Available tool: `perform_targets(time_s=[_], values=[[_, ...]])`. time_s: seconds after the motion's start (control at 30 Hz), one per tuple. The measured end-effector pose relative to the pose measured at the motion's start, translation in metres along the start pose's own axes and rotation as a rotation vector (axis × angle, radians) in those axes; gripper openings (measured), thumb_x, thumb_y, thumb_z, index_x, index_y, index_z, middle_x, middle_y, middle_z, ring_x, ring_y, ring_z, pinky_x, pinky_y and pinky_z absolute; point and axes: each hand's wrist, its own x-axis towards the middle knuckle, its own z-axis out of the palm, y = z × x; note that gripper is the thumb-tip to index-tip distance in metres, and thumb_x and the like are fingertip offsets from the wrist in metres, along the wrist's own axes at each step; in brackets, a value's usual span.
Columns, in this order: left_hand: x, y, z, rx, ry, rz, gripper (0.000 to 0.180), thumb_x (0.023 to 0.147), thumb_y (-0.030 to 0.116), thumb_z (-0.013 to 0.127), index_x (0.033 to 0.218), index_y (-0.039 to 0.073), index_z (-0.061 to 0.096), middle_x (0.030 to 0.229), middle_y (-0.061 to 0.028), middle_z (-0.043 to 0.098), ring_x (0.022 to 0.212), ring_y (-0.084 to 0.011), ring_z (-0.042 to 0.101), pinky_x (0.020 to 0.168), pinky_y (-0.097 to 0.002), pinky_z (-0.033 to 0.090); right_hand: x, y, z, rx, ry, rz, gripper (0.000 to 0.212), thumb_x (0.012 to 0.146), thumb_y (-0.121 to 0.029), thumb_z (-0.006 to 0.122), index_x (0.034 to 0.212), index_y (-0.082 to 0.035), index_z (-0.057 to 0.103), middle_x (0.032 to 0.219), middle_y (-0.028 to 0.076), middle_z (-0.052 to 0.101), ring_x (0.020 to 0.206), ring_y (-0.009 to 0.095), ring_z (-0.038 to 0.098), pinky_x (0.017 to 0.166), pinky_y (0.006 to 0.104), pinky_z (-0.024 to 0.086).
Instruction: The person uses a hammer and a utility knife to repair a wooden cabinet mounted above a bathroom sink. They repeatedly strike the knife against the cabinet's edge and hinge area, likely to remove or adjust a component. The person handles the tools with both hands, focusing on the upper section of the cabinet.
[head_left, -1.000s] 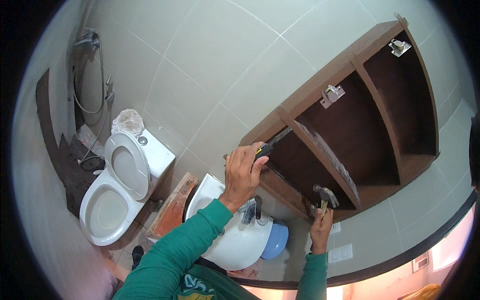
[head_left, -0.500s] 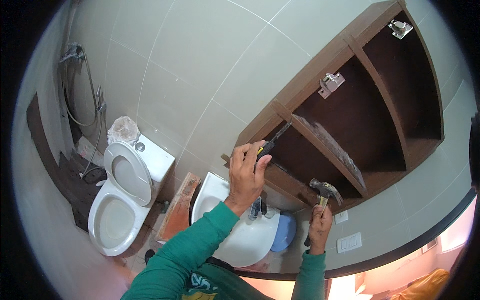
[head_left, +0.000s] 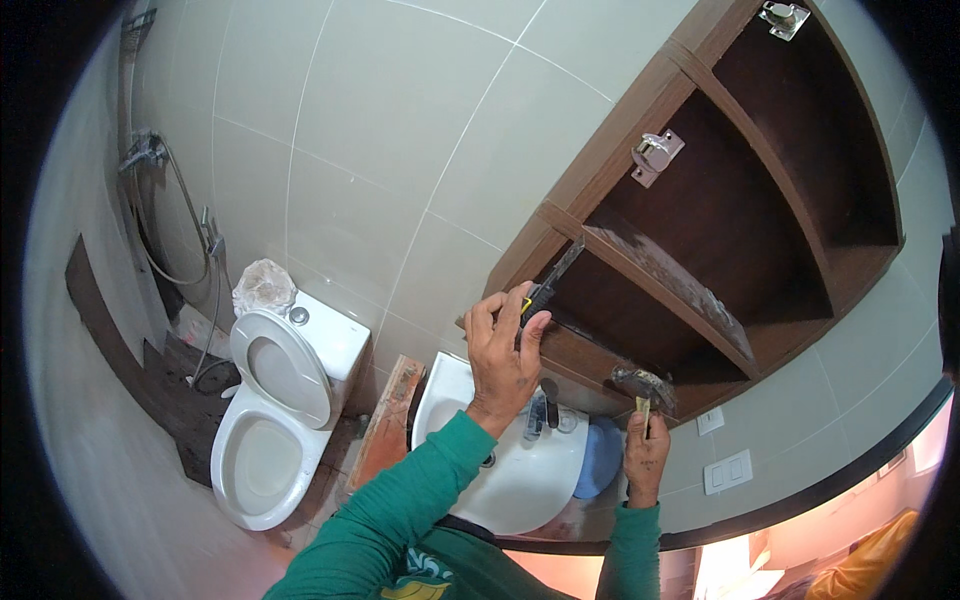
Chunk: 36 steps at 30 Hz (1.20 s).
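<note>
Gripping black-and-yellow bladed tool (head_left: 537,299), left hand (head_left: 503,358): fingers curled round handle, blade pointing toward brown cabinet (head_left: 620,142); right hand (head_left: 645,457): fingers wrapped round handle of hammer (head_left: 648,386), head near cabinet's lower edge

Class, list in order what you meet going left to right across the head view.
Shower tap, toilet, left hand holding a bladed tool, right hand holding a hammer, double light switch.
</note>
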Motion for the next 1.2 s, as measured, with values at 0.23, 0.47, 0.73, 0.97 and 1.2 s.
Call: perform_targets(time_s=[0.23,0.47,0.73,0.97,1.2], values=[[-0.002,0.005,0.002,-0.043,0.039,-0.037,0.043,0.099,0.021,0.080,0.137,0.003,0.072,0.113,-0.0155,0.063,0.108,-0.0307,0.059,0.095,-0.0421,0.049,-0.005,-0.002,0.009,0.008,0.002,-0.032,0.049,0.107,-0.048,0.068,0.102,0.001,0.066,0.089,0.010,0.065,0.085,0.018,0.057,0.078,0.0375,0.050],[-0.004,0.005,0.006,-0.074,0.059,-0.048,0.045,0.097,0.020,0.082,0.138,0.003,0.072,0.114,-0.0155,0.063,0.108,-0.0296,0.060,0.094,-0.0408,0.050,0.001,-0.001,0.015,-0.023,0.009,-0.010,0.038,0.104,-0.036,0.073,0.100,0.002,0.065,0.091,0.012,0.067,0.087,0.018,0.058,0.078,0.0370,0.050],[-0.001,0.002,0.007,-0.072,0.081,-0.051,0.046,0.096,0.021,0.083,0.138,0.004,0.073,0.114,-0.0144,0.063,0.108,-0.0285,0.059,0.093,-0.0392,0.051,0.016,0.030,0.015,-0.076,0.036,-0.088,0.030,0.099,-0.024,0.079,0.099,0.002,0.065,0.086,0.015,0.068,0.080,0.024,0.062,0.077,0.0400,0.052],[-0.001,0.003,0.010,-0.041,0.089,-0.045,0.047,0.096,0.022,0.084,0.138,0.006,0.074,0.114,-0.0140,0.063,0.108,-0.0282,0.058,0.091,-0.0394,0.050,0.014,0.040,0.022,-0.089,0.040,-0.094,0.030,0.099,-0.023,0.079,0.100,0.004,0.065,0.085,0.016,0.066,0.080,0.023,0.060,0.077,0.0405,0.052],[-0.001,0.006,0.009,-0.046,0.081,-0.060,0.046,0.096,0.023,0.083,0.138,0.006,0.074,0.113,-0.0142,0.063,0.108,-0.0287,0.057,0.092,-0.0400,0.050,0.014,0.046,0.020,-0.073,0.031,-0.038,0.030,0.099,-0.023,0.079,0.097,0.003,0.064,0.082,0.014,0.063,0.078,0.022,0.058,0.075,0.0397,0.051]])
